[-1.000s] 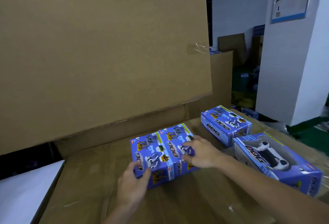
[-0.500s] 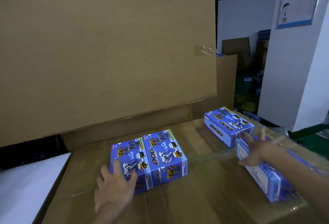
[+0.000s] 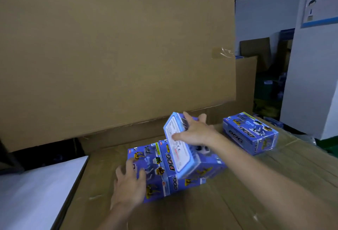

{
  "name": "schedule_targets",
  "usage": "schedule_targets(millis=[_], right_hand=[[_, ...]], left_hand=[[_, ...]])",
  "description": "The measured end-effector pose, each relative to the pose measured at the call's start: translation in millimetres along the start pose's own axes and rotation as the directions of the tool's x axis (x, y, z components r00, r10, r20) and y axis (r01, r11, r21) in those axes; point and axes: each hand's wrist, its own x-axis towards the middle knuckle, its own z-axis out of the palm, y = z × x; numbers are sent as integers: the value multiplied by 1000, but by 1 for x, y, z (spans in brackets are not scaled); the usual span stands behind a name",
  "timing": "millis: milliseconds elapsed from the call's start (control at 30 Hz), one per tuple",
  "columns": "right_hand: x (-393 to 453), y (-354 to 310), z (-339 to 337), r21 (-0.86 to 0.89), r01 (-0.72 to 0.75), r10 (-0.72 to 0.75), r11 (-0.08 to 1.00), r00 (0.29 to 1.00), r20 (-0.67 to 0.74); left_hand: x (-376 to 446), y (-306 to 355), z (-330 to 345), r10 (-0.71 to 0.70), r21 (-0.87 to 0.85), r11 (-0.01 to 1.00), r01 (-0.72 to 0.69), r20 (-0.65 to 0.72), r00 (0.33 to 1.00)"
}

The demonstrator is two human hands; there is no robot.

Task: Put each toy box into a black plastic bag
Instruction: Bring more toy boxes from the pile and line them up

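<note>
Gripping one glossy blue toy box [image 3: 184, 149] tilted in my right hand [image 3: 196, 132], fingers curled round its white end, I rest my left hand [image 3: 130, 184] flat on two boxes [image 3: 159, 171] lying together on the taped cardboard carton [image 3: 256, 202]. Fourth box [image 3: 250, 132] sits apart.

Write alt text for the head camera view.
A person's right hand holds a blue toy box tilted above two boxes lying side by side on cardboard; the left hand rests on them.
</note>
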Motion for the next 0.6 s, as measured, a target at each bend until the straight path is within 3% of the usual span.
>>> schedule_targets(millis=[100,200,267,333,400,500,600], right_hand=[[16,-42,28,-65,19,-18,998,1000,17],[34,-43,34,22,63,-63,998,998,9],[46,-21,25,62,95,-86,994,987,-135],[56,17,11,115,90,-51,989,949,-310],[65,65,-3,97,11,30,995,912,-409],[74,139,-20,-56,-271,226,961,885,-407],[82,197,-29,-172,-461,383,871,855,-351]], left_hand=[[2,4,-9,30,-83,996,-33,-34,999],[6,6,-18,32,-145,989,-34,-11,999],[7,7,-20,82,-117,990,-81,9,997],[6,15,-21,230,-51,972,-229,14,973],[2,28,-17,380,2,925,-381,46,924],[-2,51,1,534,140,820,-555,161,830],[-4,69,17,539,279,733,-621,318,780]])
